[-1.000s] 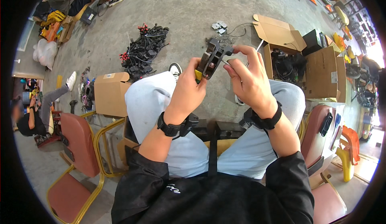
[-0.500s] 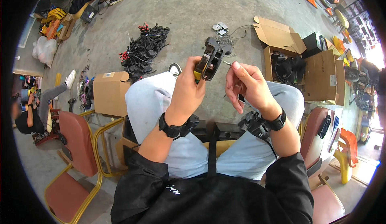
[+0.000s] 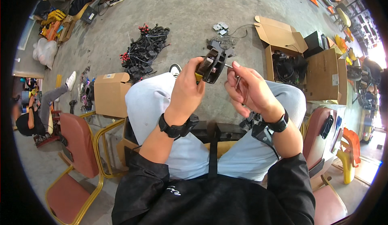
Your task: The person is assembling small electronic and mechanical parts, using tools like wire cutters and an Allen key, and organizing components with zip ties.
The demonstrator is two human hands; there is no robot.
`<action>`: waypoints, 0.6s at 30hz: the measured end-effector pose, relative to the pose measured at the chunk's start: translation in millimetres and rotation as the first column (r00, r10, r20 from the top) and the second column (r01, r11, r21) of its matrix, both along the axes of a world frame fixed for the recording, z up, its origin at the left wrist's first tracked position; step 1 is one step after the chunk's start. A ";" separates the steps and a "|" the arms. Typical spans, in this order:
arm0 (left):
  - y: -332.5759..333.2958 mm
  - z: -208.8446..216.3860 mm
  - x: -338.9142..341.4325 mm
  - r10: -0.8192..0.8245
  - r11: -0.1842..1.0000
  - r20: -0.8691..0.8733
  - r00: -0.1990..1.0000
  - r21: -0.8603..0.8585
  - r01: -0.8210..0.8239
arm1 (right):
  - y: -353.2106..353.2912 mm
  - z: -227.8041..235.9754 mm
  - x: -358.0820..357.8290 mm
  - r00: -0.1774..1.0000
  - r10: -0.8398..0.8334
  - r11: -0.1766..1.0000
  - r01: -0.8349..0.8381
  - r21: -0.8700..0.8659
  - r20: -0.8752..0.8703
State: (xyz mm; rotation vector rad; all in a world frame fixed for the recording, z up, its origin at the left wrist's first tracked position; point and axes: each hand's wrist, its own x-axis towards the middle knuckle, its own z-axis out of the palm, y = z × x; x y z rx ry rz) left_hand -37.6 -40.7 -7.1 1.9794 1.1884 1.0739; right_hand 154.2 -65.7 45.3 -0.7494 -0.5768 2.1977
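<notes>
A black part (image 3: 214, 65) is gripped in the left hand (image 3: 186, 85), raised above the concrete floor (image 3: 190, 23). A thin metal tool (image 3: 229, 66) is pinched by the right hand (image 3: 254, 87), its tip just right of the part; whether contact is made cannot be told. The hands are held apart. Farther left, a black pile with red ends (image 3: 145, 51) is seen.

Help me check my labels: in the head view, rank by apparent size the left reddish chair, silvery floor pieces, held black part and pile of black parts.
1. Left reddish chair
2. Pile of black parts
3. Held black part, though nearness to the camera enlarges it
4. Silvery floor pieces
</notes>
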 end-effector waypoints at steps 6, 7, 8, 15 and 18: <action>-1.5 3.1 2.6 -0.023 0.983 0.110 0.994 -0.179 0.043 | -6.4 -6.4 -8.1 0.838 -0.351 0.858 0.109 0.502 0.418; -1.3 1.6 3.2 -0.024 0.983 0.111 0.994 -0.178 0.043 | -6.2 -7.7 -7.7 0.837 -0.352 0.857 0.109 0.504 0.418; -1.0 0.2 4.0 -0.017 0.985 0.132 0.991 -0.169 0.040 | -5.6 -9.1 -7.4 0.695 -0.512 0.676 -0.036 0.736 0.505; -6.8 10.2 5.2 -0.056 0.928 0.305 0.951 -0.335 0.162 | 0.4 -8.7 -2.5 0.338 -0.896 0.089 -0.497 0.863 0.287; -5.2 10.1 4.0 -0.056 0.918 0.307 0.950 -0.358 0.169 | -0.1 -8.8 -4.9 0.334 -0.901 0.090 -0.482 0.872 0.278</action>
